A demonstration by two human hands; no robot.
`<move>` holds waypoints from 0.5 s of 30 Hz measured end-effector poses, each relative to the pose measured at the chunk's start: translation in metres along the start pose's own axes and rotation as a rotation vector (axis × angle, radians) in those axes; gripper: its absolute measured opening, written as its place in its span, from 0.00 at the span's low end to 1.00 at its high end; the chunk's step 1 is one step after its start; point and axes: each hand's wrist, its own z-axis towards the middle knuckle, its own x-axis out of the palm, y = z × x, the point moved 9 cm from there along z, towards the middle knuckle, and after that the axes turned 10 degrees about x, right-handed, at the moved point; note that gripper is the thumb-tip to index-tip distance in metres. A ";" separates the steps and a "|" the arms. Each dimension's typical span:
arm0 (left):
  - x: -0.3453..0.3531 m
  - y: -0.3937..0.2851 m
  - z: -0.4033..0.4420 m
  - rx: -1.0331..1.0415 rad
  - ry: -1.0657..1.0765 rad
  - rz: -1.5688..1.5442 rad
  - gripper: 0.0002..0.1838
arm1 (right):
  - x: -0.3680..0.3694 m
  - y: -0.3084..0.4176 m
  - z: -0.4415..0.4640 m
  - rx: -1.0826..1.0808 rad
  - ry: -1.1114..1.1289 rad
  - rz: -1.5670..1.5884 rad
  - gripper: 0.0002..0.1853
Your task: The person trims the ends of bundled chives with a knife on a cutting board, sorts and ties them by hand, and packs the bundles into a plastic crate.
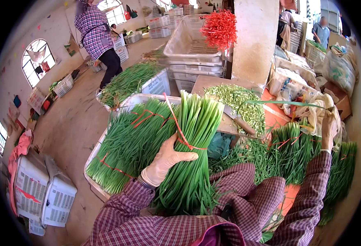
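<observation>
My gloved left hand (169, 159) is wrapped around a bunch of garlic chives (188, 143), which it holds upright over my lap with the pale cut ends up. A red tie (194, 146) circles the bunch, and its loose strip slants up to the left. My right hand (330, 128) is closed beside a crumpled plastic bag (314, 110), its fingertips partly hidden. From it a long green leaf (278, 103) stretches leftward. Tied chive bunches (287, 141) lie below that hand. Left of my left hand, more tied bunches (127, 143) fill a white crate (91, 164).
A knife (244, 124) rests on a board (205, 83) beside chopped stem ends (239, 98). Red ties (219, 28) hang by stacked crates (192, 53). Another crate (158, 84) holds loose chives. Bags (289, 84) are piled at right. One person (96, 33) stands back left, another (321, 33) back right.
</observation>
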 end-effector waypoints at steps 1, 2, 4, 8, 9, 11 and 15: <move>-0.001 -0.001 -0.002 -0.025 -0.034 -0.052 0.43 | -0.001 0.017 -0.013 -0.070 0.065 -0.077 0.17; -0.002 -0.001 -0.002 -0.016 -0.054 -0.053 0.42 | -0.004 0.033 -0.028 -0.081 0.072 0.051 0.15; -0.001 0.011 0.000 -0.001 -0.050 -0.037 0.42 | -0.024 0.102 -0.063 -0.158 0.120 0.265 0.13; 0.015 -0.002 -0.002 0.018 -0.039 0.000 0.44 | -0.084 0.256 -0.131 -0.317 0.370 0.770 0.07; 0.016 -0.007 -0.002 0.063 -0.037 0.069 0.44 | -0.099 0.286 -0.143 -0.380 0.402 0.858 0.06; 0.020 -0.005 -0.003 0.087 -0.036 0.071 0.44 | -0.114 0.327 -0.163 -0.531 0.359 1.006 0.06; 0.024 -0.002 -0.004 0.091 0.002 0.151 0.46 | -0.118 0.370 -0.192 -0.671 0.323 0.909 0.09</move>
